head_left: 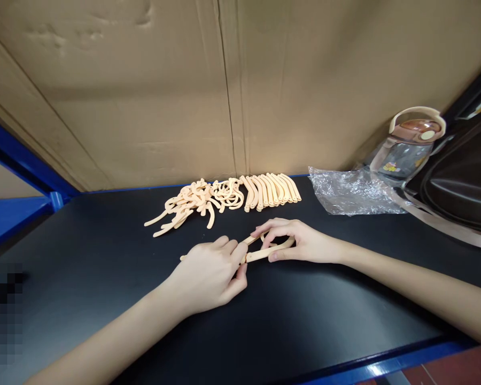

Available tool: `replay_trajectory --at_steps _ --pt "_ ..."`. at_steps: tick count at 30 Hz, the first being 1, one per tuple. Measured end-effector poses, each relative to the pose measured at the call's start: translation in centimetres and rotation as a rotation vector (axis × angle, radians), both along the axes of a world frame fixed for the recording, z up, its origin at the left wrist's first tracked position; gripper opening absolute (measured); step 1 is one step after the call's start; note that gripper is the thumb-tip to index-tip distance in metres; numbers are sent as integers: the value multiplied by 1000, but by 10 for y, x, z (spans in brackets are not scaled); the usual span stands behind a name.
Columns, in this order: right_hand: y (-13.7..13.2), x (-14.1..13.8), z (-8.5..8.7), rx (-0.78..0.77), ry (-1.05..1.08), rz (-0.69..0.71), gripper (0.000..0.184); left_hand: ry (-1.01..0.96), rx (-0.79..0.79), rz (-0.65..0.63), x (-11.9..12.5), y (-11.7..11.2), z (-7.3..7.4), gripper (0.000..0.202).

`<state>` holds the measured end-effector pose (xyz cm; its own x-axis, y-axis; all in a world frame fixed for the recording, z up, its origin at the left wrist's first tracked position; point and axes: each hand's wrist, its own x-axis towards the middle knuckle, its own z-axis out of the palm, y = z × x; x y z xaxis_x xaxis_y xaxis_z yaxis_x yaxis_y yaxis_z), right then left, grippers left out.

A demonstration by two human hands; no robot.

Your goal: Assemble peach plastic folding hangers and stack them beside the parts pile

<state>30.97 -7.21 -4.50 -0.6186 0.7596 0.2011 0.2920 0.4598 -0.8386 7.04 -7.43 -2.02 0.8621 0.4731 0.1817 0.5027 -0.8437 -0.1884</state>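
Over the middle of the black table, both of my hands are on one beige curved plastic handle piece. My left hand is closed round its left end, and the fingers cover most of that part. A pale tip pokes out to the left of this hand. My right hand pinches the right side of the piece between thumb and fingers, with a narrow gap showing inside the loop. Just beyond lie a neat row of bent beige handle pieces and a loose heap of thin curved beige strips.
A crumpled clear plastic bag lies right of the row. Behind it stands a clear drink bottle with a carry handle, beside a dark bag with a strap. A cardboard wall closes off the back of the black table.
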Motion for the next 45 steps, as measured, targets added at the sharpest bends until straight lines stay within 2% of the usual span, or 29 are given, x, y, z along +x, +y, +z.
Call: replay_trajectory --at_steps 8,14,17,20,24,28,33,36,41,45 --pt "-2 0 1 -20 11 19 16 -26 -1 -76 -2 4 1 15" --pt "-3 -1 3 36 -34 23 16 -32 16 -111 -4 4 1 11" --pt "-2 -1 2 47 8 -22 16 -17 8 -130 -4 4 5 12" --pt "0 -1 -2 81 70 -131 16 -73 8 -181 -5 6 8 16" --pt "6 1 -9 170 6 -162 13 -193 86 -212 -7 10 4 26" --pt "8 3 -12 207 -106 -187 14 -240 -1 -270 -10 10 -2 25" --pt "7 3 -13 284 -240 -246 20 -260 -231 -312 -9 0 -3 27" --pt "6 2 -13 310 -255 -292 21 -254 -296 -306 -5 -7 -3 29" --pt "4 0 -12 276 -259 -342 24 -203 -129 -218 1 -13 -5 40" --pt "2 0 -12 254 -261 -353 25 -180 -90 -152 4 -12 -8 29"
